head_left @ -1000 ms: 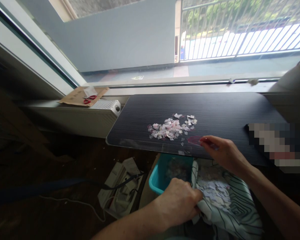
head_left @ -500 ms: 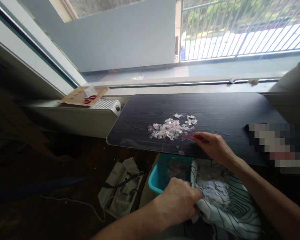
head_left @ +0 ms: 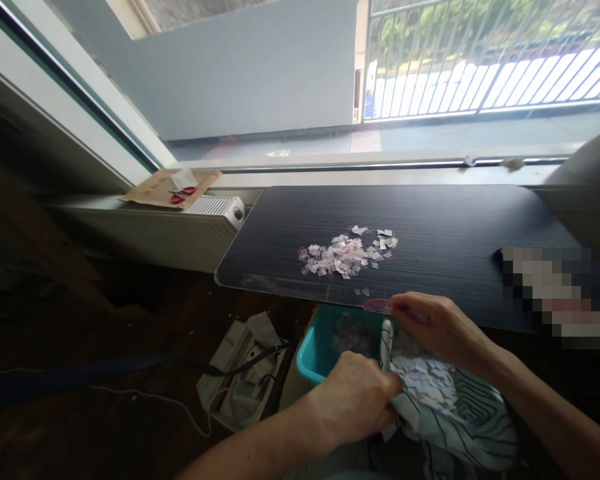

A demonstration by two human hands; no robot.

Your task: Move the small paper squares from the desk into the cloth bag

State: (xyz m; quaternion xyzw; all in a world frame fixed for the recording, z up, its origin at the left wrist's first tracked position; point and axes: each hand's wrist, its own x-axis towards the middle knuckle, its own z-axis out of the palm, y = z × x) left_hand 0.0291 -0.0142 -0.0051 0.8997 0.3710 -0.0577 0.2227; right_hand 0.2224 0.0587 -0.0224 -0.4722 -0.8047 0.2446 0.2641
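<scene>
My right hand (head_left: 433, 320) is closed on a thin, clear pinkish plastic piece (head_left: 377, 305) at the table's near edge, above the turquoise bin (head_left: 307, 357). My left hand (head_left: 363, 393) is wrapped round the gathered rim of a pale cloth (head_left: 473, 433) with dark line patterns. Many small white paper scraps (head_left: 430, 383) lie in the hollow of the cloth. Inside the turquoise bin are more scraps, dim and blurred. A loose heap of white and pinkish scraps (head_left: 344, 255) is on the dark table (head_left: 440, 227), and a couple lie nearer its edge.
A pixelated object (head_left: 550, 293) rests at the table's right. Below on the left, an open box (head_left: 243, 373) with cables stands on the floor. Red-handled scissors (head_left: 183, 194) lie on a brown envelope (head_left: 155, 190) by the radiator (head_left: 215, 208). A window runs behind.
My right hand has come down and towards me with the plastic piece, from beside the heap to the table's near edge. My left hand keeps its grip on the cloth.
</scene>
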